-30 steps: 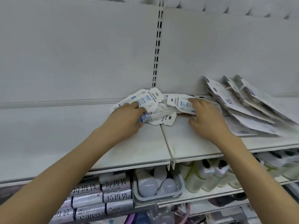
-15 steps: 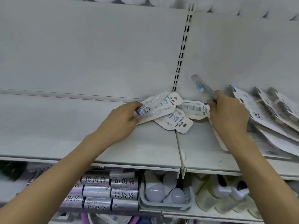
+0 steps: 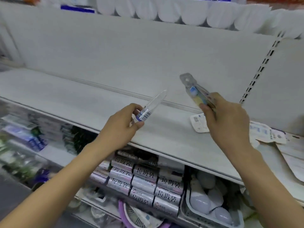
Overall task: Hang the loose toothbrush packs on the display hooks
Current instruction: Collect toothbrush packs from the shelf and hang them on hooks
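My left hand (image 3: 122,127) is raised above the shelf (image 3: 69,96), fingers curled round the barcode end of a clear toothbrush pack (image 3: 152,104) that tilts up toward the back panel. To its right, my right hand (image 3: 227,122) pinches a second toothbrush pack (image 3: 194,90), hang tab uppermost. More loose packs (image 3: 199,123) lie on the shelf beneath that hand. Below the shelf, a grey basket (image 3: 189,206) holds light bulbs (image 3: 202,203).
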